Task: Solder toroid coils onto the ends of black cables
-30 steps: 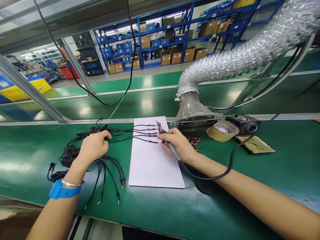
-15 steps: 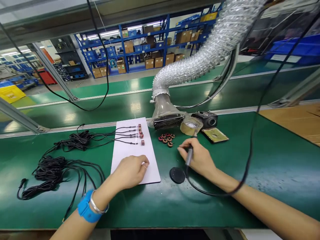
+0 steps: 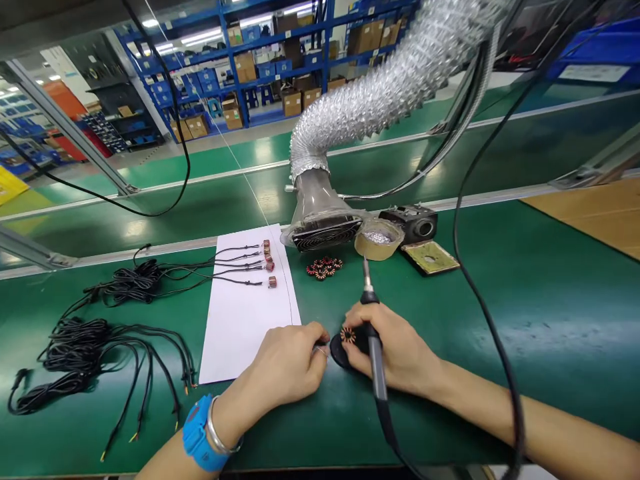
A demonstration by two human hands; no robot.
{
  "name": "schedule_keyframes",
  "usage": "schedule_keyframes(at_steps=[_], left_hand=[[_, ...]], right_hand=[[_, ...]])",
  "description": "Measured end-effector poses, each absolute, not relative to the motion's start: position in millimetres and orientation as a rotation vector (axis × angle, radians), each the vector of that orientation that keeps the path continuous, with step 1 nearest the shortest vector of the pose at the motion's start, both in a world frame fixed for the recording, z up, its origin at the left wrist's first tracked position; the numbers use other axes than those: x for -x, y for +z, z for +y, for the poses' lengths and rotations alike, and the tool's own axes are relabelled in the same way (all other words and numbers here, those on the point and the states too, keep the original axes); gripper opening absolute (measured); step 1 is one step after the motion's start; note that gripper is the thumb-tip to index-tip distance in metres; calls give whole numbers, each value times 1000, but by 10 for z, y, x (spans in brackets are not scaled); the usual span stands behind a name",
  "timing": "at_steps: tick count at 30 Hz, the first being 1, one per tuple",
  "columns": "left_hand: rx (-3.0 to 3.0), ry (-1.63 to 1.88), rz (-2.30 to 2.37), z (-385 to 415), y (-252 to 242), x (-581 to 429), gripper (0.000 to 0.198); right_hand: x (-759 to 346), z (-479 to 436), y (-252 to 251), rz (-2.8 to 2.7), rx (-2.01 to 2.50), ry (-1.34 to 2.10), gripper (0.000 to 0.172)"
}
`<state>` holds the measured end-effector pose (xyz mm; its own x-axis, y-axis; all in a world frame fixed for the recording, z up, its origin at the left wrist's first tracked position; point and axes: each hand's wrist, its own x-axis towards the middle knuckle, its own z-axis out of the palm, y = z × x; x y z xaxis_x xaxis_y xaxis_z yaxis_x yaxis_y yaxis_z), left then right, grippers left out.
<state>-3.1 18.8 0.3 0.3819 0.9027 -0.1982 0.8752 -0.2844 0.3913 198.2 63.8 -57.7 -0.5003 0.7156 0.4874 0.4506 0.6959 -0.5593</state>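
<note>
Blue racks (image 3: 227, 60) are seen beyond the green bench (image 3: 500, 320), on which the work is spread. Compared with half a second ago, the left hand (image 3: 290, 363) is shifted off the white board (image 3: 240, 333) to just beside the black disc (image 3: 338, 353), and the right hand (image 3: 400, 347) is drawn down to the disc. A copper-wound coil (image 3: 348, 329) is now pinched between the right thumb and forefinger, over the disc, while the soldering iron (image 3: 377, 363) is kept in the same hand, its tip pointed towards the yellow cup (image 3: 380, 250). Fingers and thumb of the left hand are closed on what appears to be a thin strand (image 3: 323, 351). The hands are held near each other but apart. On the board, cable ends (image 3: 250, 284) and a row of coils (image 3: 272, 282) are left untouched. By this change, it is judged, one more coil is brought within reach of both iron and strand.
</note>
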Motion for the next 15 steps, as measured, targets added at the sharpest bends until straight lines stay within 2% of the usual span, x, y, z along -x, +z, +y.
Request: schedule_keyframes(at_steps=[7,15], left_hand=[[-2224,69,1498,156,-162,-81,24],[-2153,75,1553,188,-136,-81,25]], right_hand=[[-2098,607,-605,-2210,601,641,26],[-2125,661,-678,-2184,501,641,18]])
